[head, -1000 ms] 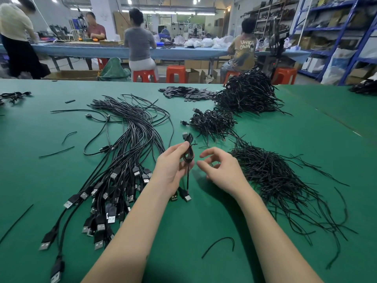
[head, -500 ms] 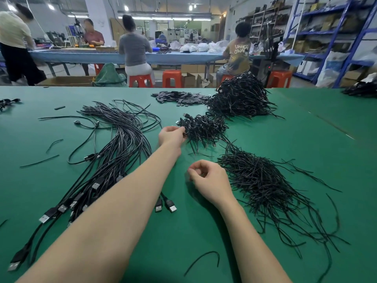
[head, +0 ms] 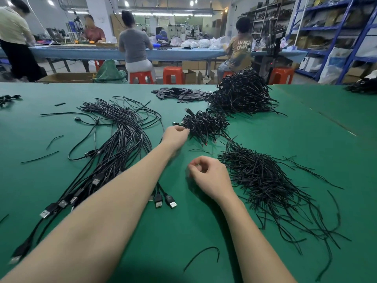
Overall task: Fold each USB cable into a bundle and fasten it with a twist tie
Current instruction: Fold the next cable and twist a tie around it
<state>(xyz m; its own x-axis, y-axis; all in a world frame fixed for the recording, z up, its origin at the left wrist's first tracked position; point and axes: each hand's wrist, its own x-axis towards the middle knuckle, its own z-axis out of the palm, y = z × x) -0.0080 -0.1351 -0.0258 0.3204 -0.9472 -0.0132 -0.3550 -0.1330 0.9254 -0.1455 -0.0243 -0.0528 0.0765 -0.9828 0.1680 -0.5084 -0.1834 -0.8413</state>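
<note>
On green table [head: 285, 139] – left hand [head: 175, 135] touching bundle pile [head: 205, 124] – right hand [head: 210, 177] curled

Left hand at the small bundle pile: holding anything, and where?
Cannot tell: the left hand touches the near edge of the small bundle pile, fingers curled; any grip is hidden.

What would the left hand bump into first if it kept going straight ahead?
Probably the small pile of bundled cables: the left hand already reaches its near edge, fingers pointing into it.
</note>
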